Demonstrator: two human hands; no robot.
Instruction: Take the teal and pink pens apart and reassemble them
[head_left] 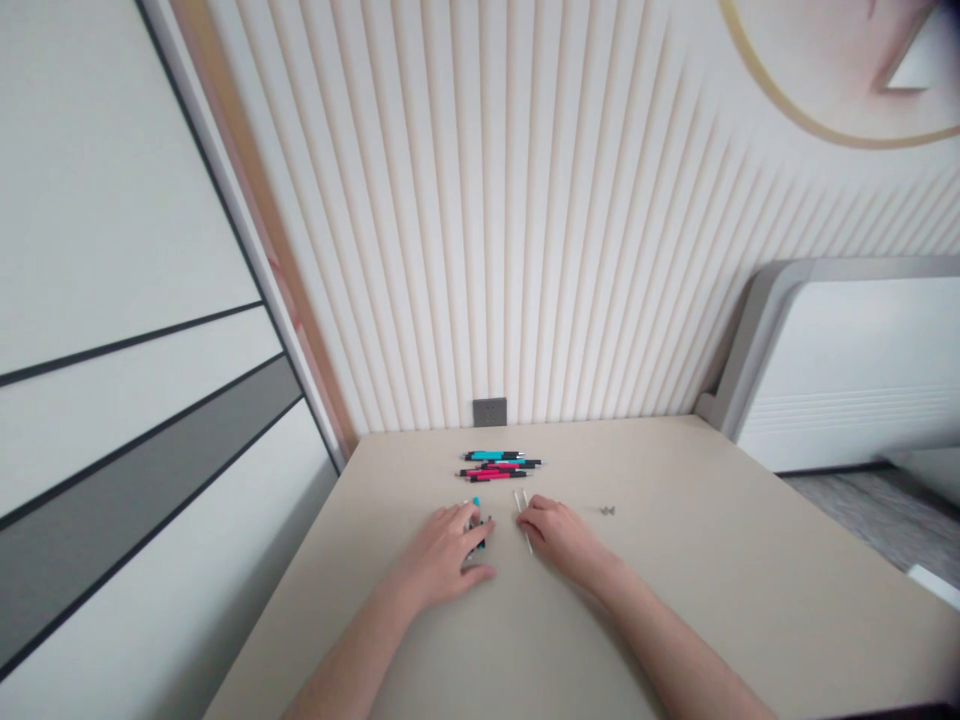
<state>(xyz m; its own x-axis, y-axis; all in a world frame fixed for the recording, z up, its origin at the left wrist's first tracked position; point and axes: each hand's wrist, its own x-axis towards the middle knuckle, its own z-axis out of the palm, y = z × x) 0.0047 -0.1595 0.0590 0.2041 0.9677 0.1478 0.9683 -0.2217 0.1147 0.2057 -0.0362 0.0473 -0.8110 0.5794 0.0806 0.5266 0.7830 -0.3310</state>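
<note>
1. The left hand [446, 555] rests on the surface [360, 640], closed with its fingers curled around a teal-and-black pen [475, 504]. The pen's teal end sticks out past the fingertips, away from the wrist, and a dark section shows between the fingers and thumb. The pen points away from the person, roughly upright in the view, and most of it is hidden by the hand.

2. The right hand [559, 535] lies just beside the left, palm down on the surface with its fingers loosely bent. It is not closed on anything. Its fingertips touch or nearly touch thin white rods [525, 525], which lie in the narrow gap between the two hands. The rods run at a slight angle, and their lower ends reach past the right hand's fingertips toward the person. How many there are is hard to tell, but at least two show.

3. Just ahead of both hands, a small group of teal-and-black and pink-and-black pens [495, 465] lies side by side across the surface, well within reach but touching neither hand.

4. Beyond the right hand, toward the outer side, a few tiny grey metal parts [607, 510] lie close together. They are too small to identify.

5. Far ahead of the hands, a grey wall socket [490, 411] sits on a ribbed cream wall [525, 220] just above the surface's back edge.
</note>
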